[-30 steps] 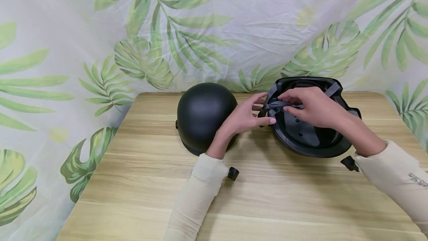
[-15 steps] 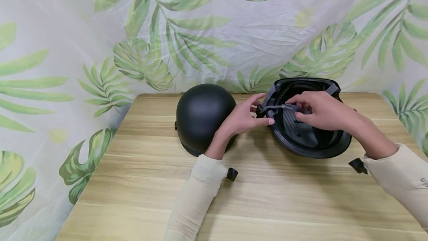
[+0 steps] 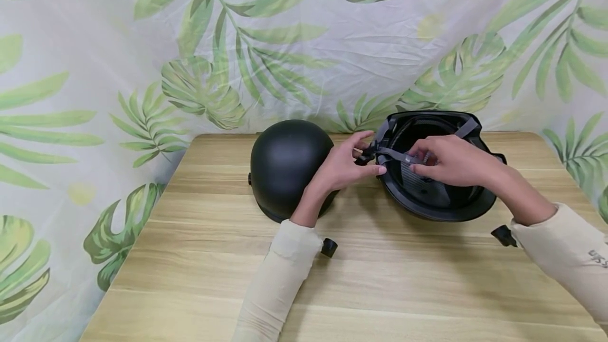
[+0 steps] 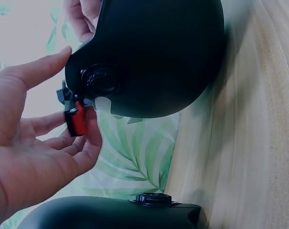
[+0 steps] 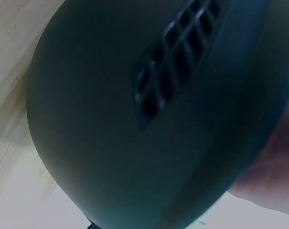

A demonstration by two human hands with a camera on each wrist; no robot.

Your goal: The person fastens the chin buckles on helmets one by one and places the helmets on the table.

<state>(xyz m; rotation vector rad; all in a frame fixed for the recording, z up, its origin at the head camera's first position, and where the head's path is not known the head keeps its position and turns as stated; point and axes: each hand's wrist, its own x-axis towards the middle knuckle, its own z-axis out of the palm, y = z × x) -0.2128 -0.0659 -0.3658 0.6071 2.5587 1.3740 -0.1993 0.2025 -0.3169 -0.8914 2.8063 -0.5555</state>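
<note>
An upturned black helmet point(image 3: 427, 212) rests on the table's right part, its padded inside showing. My right hand point(image 3: 458, 160) is over its opening, pinching a grey strap point(image 3: 395, 154) between thumb and fingers; something red shows under the fingers. At the helmet's left edge is my left hand point(image 3: 343, 165), thumb extended to the rim, fingers loosely bent. In the left wrist view the left thumb touches the helmet shell point(image 4: 154, 52), and the fingers lie behind a black-and-red buckle point(image 4: 76, 119). The right wrist view is mostly filled by the helmet's vented shell point(image 5: 101, 109).
A second black helmet point(image 3: 291, 160), dome up, stands close beside my left hand and wrist. The wooden table point(image 3: 380, 289) ends at a leaf-patterned cloth point(image 3: 370, 46) behind both helmets. Black wrist pieces stick out from both sleeves.
My right hand has moved a little right across the helmet, and the bunched strap now stretches out flatter from the left edge. My left hand has shifted only slightly left.
</note>
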